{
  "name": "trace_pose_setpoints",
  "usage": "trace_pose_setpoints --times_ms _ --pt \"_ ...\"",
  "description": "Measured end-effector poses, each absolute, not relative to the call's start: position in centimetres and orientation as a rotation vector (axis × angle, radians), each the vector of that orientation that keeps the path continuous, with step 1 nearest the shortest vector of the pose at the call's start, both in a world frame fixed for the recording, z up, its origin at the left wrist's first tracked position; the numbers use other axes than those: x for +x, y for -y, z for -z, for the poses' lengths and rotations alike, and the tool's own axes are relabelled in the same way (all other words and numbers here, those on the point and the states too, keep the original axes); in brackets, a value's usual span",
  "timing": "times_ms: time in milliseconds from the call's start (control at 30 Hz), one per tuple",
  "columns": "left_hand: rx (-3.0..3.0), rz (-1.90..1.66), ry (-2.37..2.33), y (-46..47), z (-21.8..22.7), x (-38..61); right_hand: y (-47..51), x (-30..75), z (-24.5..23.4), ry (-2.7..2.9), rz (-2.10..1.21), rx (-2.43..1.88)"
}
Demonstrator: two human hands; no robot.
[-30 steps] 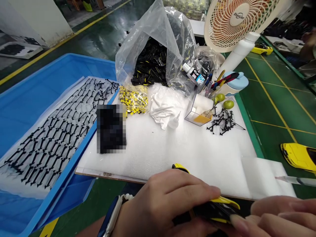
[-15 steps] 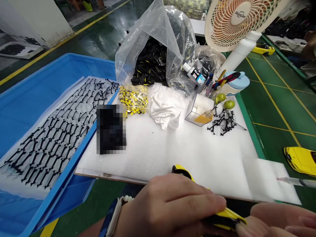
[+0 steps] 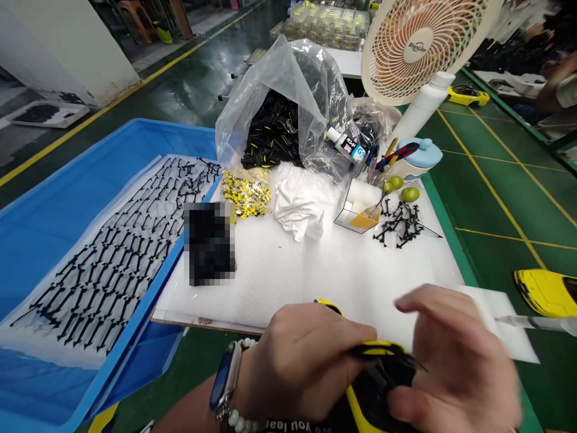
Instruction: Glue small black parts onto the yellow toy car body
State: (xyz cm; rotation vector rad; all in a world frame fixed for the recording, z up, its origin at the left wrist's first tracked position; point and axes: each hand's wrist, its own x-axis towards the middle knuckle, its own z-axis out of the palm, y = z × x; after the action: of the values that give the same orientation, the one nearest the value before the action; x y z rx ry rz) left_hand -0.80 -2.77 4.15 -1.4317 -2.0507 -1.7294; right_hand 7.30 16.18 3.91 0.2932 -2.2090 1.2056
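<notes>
My left hand is closed around a yellow-and-black model car at the table's front edge. The hand covers much of the car; yellow bodywork shows beyond the knuckles and below the fingers. A narrow yellow-and-black piece sticks out at the left fingertips; whether it is joined to the car I cannot tell. My right hand is just to the right, blurred, with thumb and fingers apart and nothing visible in it. A clear syringe-like applicator lies beyond it on a white foam sheet.
A blue bin with rows of black parts stands left. On the table are a bag of black parts, yellow-black pieces, a white cloth, a clear box, loose black parts and a fan.
My right hand has come up and away from the car, its fingers opening. My left hand keeps its hold, and the narrow piece now shows more. The view has shifted slightly.
</notes>
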Motion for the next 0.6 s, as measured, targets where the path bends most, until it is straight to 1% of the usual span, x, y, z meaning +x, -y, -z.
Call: trace_pose_setpoints --times_ms 67,133,233,300,367,400,433,467,600 --pt "-1.383 1.781 2.047 2.7 -4.1 -1.0 -15.4 5.9 -4.2 2.217 -1.322 0.437" --pt "-1.372 1.84 2.015 2.6 -4.1 -1.2 -14.7 5.1 -4.4 2.21 -1.458 0.468" --pt "-1.268 1.927 2.09 2.5 -4.0 -1.1 -14.0 4.8 -4.7 2.135 -1.647 0.32" --pt "-1.107 2.08 2.155 2.5 -3.7 -0.6 -13.6 4.9 -4.8 2.084 -1.779 0.236" --pt "-1.043 2.233 2.081 2.8 -3.1 -0.3 -13.4 5.2 -4.9 2.019 -1.886 0.17" --pt "-1.059 2.237 2.022 3.3 -2.6 -0.3 -13.3 5.4 -4.8 1.999 -1.916 0.136" --pt "-1.084 2.166 1.992 4.0 -2.1 -0.4 -13.2 5.6 -4.7 1.994 -1.93 0.104" --pt "-1.079 2.016 2.009 5.0 -1.4 -0.7 -13.2 5.9 -4.5 1.993 -1.933 0.057" --pt "-0.738 1.003 2.318 11.4 1.9 -2.4 -12.7 6.7 -3.6 1.923 -1.943 -0.346"
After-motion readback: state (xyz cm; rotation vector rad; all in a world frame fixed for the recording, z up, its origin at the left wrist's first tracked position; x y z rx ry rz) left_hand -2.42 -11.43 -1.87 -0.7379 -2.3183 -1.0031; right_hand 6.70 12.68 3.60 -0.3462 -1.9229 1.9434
